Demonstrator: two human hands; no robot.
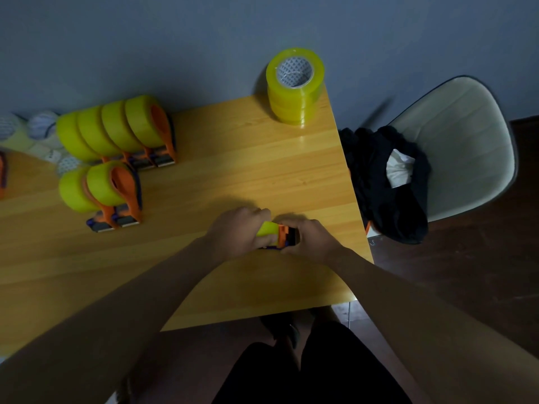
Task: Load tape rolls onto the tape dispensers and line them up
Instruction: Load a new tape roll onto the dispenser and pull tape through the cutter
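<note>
On the wooden table (221,158), both my hands hold one orange tape dispenser (287,234) with a yellow tape roll (267,228) on it. My left hand (239,233) grips the roll side, and my right hand (310,239) grips the dispenser's front end. At the left stand two rows of loaded orange dispensers, a back row (122,129) of several and a front row (100,189) of two. A stack of loose yellow tape rolls (294,86) stands at the table's far right corner.
Empty white tape cores (40,126) lie at the far left by another orange dispenser (2,173) at the frame edge. A white chair (455,141) with dark clothing (382,182) stands right of the table. My legs show below the near edge.
</note>
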